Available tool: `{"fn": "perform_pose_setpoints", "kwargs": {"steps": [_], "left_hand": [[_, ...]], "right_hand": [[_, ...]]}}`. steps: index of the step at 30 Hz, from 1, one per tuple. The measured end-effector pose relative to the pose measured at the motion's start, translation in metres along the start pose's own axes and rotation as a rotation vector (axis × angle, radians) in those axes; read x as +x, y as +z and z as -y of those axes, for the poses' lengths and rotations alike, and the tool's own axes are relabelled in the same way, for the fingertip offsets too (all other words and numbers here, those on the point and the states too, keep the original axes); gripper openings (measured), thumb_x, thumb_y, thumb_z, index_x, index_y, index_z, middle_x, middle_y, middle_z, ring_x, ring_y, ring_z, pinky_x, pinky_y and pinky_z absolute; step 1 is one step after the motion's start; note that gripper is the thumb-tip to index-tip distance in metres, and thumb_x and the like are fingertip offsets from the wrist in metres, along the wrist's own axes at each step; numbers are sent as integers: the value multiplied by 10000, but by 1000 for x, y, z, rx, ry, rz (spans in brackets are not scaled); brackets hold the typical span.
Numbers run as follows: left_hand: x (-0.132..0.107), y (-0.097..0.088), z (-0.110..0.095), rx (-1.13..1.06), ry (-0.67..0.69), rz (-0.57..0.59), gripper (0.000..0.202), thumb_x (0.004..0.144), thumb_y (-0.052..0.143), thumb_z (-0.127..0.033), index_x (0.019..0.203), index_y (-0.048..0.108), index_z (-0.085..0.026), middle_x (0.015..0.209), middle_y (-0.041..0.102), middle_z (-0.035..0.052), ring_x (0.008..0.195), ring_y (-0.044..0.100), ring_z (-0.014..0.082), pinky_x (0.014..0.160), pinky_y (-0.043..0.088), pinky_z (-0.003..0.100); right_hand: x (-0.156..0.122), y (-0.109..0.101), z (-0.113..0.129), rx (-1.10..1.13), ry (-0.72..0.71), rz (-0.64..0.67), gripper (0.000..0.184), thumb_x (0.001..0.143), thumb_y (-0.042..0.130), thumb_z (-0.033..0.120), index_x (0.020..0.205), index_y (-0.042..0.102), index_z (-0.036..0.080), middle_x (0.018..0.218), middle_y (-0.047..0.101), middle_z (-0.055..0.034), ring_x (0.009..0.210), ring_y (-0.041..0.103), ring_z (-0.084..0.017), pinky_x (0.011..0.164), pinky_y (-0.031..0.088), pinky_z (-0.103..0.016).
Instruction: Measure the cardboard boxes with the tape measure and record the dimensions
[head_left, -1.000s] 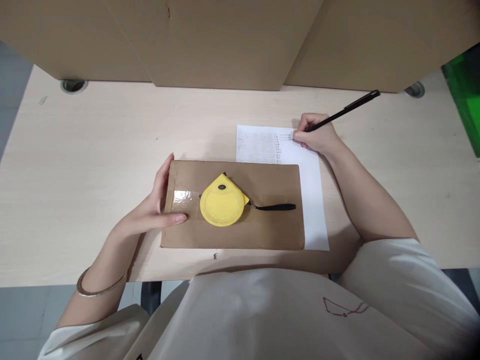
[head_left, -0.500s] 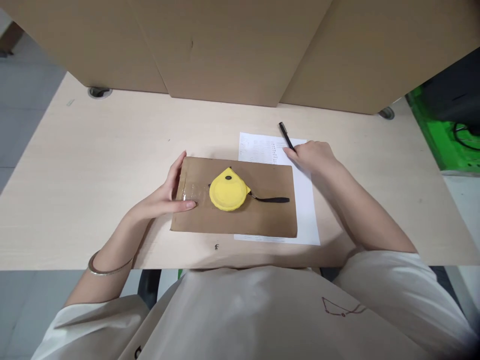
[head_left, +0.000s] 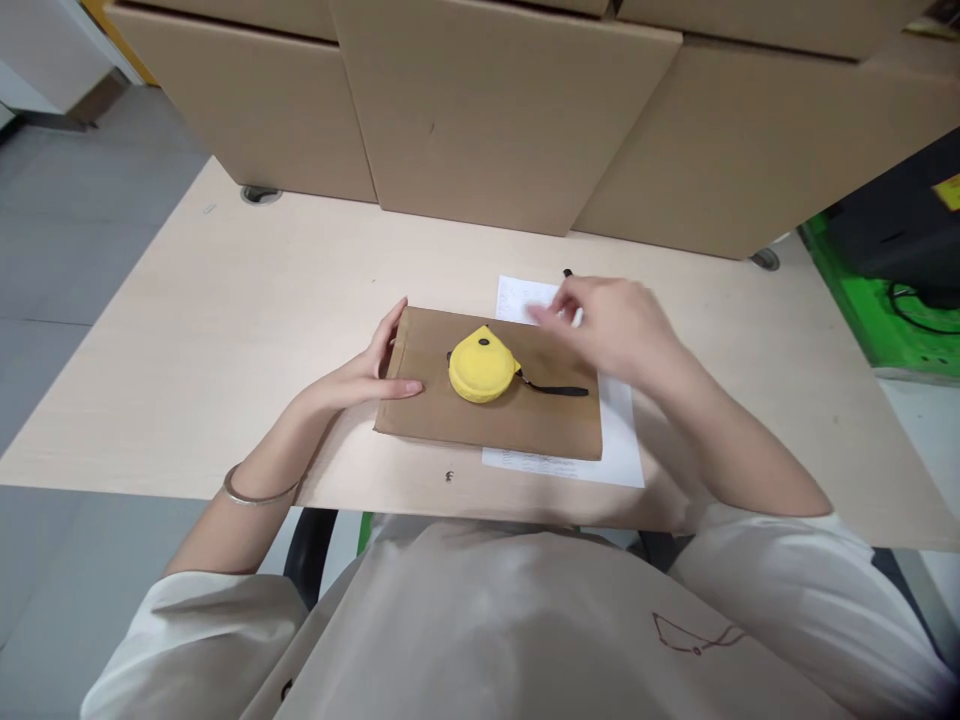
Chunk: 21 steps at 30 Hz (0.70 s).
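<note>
A flat brown cardboard parcel (head_left: pixel 525 425) lies on the desk in front of me, over a white sheet of paper (head_left: pixel 622 450). A yellow tape measure (head_left: pixel 481 366) with a black strap (head_left: pixel 559 390) sits on top of the parcel. My left hand (head_left: pixel 371 372) rests on the parcel's left edge, fingers apart, thumb on its top. My right hand (head_left: pixel 604 320) hovers above the parcel's far right corner, blurred, fingers loosely curled with nothing seen in them. The tip of a black pen (head_left: pixel 567 272) peeks out behind that hand on the desk.
Large cardboard boxes (head_left: pixel 510 110) stand along the back of the light wooden desk (head_left: pixel 225 330). A green bin (head_left: pixel 877 300) with black cable is at the right. A cable hole (head_left: pixel 260 194) sits at the back left. Grey floor lies to the left.
My right hand stopped writing, laid the pen down on the desk beyond the paper, and moved left over the parcel. My head view shifted back and left. The left hand stayed.
</note>
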<state>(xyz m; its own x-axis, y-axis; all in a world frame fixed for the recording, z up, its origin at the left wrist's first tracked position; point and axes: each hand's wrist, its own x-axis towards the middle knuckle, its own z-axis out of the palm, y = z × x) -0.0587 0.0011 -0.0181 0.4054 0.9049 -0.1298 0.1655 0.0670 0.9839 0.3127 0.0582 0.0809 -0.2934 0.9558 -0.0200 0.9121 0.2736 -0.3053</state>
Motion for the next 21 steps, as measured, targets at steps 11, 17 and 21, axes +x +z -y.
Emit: {"fn": "perform_pose_setpoints", "kwargs": {"steps": [11, 17, 21], "left_hand": [[26, 28, 23, -482, 30, -698, 567, 1021, 788, -728, 1264, 790, -216, 1360, 852, 207, 1440, 794, 401, 1354, 587, 580], [24, 37, 16, -396, -44, -725, 273, 939, 823, -268, 1208, 799, -233, 1341, 853, 149, 1333, 806, 322, 1288, 625, 509], [19, 44, 6, -154, -31, -660, 261, 1042, 801, -386, 1251, 854, -239, 1553, 817, 166, 1538, 720, 399, 1344, 595, 554]], "right_hand": [[-50, 18, 57, 120, -4, 61, 573, 868, 909, 790, 1188, 758, 340, 1058, 884, -132, 941, 819, -446, 726, 553, -528], [-90, -3, -24, 319, 328, -155, 507, 923, 767, 791, 888, 581, 321, 803, 754, -96, 770, 686, -370, 698, 457, -469], [-100, 17, -37, 668, 315, -78, 478, 927, 751, 776, 881, 718, 301, 939, 820, -98, 902, 735, -384, 812, 570, -514]]}}
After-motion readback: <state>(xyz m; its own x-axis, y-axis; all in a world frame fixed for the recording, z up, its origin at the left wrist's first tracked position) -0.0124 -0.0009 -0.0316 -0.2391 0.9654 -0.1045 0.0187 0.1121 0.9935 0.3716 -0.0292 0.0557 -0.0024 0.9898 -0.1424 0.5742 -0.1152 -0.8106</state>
